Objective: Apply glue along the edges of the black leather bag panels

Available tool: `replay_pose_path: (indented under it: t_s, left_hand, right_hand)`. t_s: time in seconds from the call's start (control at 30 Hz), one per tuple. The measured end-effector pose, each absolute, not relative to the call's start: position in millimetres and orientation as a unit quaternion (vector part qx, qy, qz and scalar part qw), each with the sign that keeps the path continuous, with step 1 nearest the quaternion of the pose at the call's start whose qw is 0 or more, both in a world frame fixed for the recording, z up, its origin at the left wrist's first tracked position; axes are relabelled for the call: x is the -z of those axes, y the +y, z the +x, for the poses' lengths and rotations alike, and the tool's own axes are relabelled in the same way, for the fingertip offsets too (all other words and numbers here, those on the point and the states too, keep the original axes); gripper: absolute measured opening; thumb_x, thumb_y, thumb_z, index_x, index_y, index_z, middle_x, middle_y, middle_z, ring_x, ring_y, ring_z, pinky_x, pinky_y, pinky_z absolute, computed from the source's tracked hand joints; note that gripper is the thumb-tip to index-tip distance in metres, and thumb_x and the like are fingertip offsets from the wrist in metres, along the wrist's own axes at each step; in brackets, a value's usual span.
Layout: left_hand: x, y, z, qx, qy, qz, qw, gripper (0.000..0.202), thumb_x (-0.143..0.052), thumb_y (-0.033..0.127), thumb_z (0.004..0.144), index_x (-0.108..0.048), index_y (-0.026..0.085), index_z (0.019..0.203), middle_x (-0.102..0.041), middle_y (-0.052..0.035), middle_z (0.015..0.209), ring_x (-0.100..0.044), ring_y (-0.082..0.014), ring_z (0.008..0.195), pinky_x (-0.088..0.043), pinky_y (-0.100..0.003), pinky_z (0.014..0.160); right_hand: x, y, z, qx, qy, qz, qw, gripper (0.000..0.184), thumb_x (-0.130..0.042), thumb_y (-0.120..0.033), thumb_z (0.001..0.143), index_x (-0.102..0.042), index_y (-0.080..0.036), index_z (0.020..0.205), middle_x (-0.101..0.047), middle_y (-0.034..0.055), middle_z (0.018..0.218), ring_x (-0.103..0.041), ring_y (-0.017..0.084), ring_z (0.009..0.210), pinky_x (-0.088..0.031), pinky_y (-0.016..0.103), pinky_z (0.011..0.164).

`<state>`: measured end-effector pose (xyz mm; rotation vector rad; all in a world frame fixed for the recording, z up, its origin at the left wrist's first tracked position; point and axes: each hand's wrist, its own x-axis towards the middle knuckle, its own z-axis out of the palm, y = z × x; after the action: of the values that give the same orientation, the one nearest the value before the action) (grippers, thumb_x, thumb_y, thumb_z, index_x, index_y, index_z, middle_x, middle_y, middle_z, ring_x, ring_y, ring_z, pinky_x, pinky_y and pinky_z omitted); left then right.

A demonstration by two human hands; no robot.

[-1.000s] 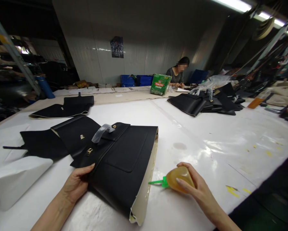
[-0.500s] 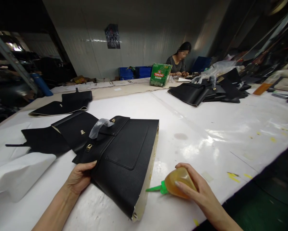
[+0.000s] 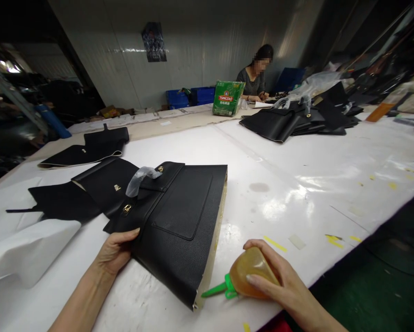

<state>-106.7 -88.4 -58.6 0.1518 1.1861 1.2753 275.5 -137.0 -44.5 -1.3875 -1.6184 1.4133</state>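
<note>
A black leather bag panel (image 3: 179, 221) with a pocket, a strap and gold hardware lies on the white table (image 3: 297, 175). My left hand (image 3: 115, 251) grips its near left edge, thumb on top. My right hand (image 3: 279, 286) is closed round an amber glue bottle (image 3: 250, 272) lying on its side. The bottle's green nozzle (image 3: 214, 290) points left at the panel's pale near edge (image 3: 207, 276). A clear plastic wrap (image 3: 139, 177) covers part of the strap.
More black leather pieces lie at the left (image 3: 85, 152) and stacked at the far right (image 3: 297, 122). White paper (image 3: 23, 251) sits at the near left. A green carton (image 3: 227, 97) and a seated person (image 3: 255, 78) are at the far end. The table edge runs along the right.
My right hand has drawn the glue bottle nearer and to the left, bringing the nozzle close to the panel's near corner. The view has tipped down a little; my left hand keeps its hold.
</note>
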Motion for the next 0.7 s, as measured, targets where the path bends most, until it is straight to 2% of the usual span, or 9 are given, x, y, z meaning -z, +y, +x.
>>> replay_pose_path:
  t_s: [0.2, 0.33, 0.53, 0.7]
  left_hand:
    - [58, -88, -107, -0.563, 0.523, 0.072, 0.636, 0.026, -0.053, -0.004, 0.068, -0.076, 0.007, 0.065, -0.075, -0.0118, 0.065, -0.070, -0.0229, 0.059, -0.061, -0.029, 0.061]
    - [59, -87, -108, -0.559, 0.525, 0.068, 0.637, 0.025, -0.053, -0.004, 0.068, -0.075, 0.007, 0.063, -0.074, -0.0125, 0.064, -0.070, -0.0225, 0.058, -0.061, -0.028, 0.060]
    - [59, -86, -107, -0.569, 0.526, 0.065, 0.629, 0.026, -0.053, -0.004, 0.067, -0.076, 0.008, 0.064, -0.075, -0.0114, 0.066, -0.071, -0.0224, 0.060, -0.061, -0.028, 0.062]
    - [57, -87, -107, -0.565, 0.525, 0.072, 0.632, 0.025, -0.055, -0.004, 0.066, -0.075, 0.010, 0.063, -0.075, -0.0107, 0.065, -0.071, -0.0220, 0.059, -0.061, -0.027, 0.062]
  right_hand:
    - [46, -124, 283, -0.443, -0.606, -0.575, 0.325, 0.045, -0.060, -0.048, 0.081, -0.043, -0.027, 0.116, -0.055, 0.0022, 0.109, -0.056, 0.023, 0.096, -0.041, 0.031, 0.085]
    - [45, -123, 282, -0.495, -0.631, -0.524, 0.287, 0.044, -0.059, -0.048, 0.081, -0.044, -0.026, 0.116, -0.059, 0.0014, 0.101, -0.059, 0.022, 0.090, -0.044, 0.030, 0.080]
    - [41, -116, 285, -0.423, -0.624, -0.571, 0.326, 0.043, -0.060, -0.045, 0.080, -0.045, -0.025, 0.115, -0.058, 0.0037, 0.106, -0.059, 0.023, 0.091, -0.044, 0.031, 0.081]
    - [39, -119, 279, -0.496, -0.613, -0.531, 0.309, 0.044, -0.061, -0.047, 0.078, -0.049, -0.023, 0.112, -0.062, 0.0027, 0.094, -0.061, 0.023, 0.083, -0.048, 0.030, 0.074]
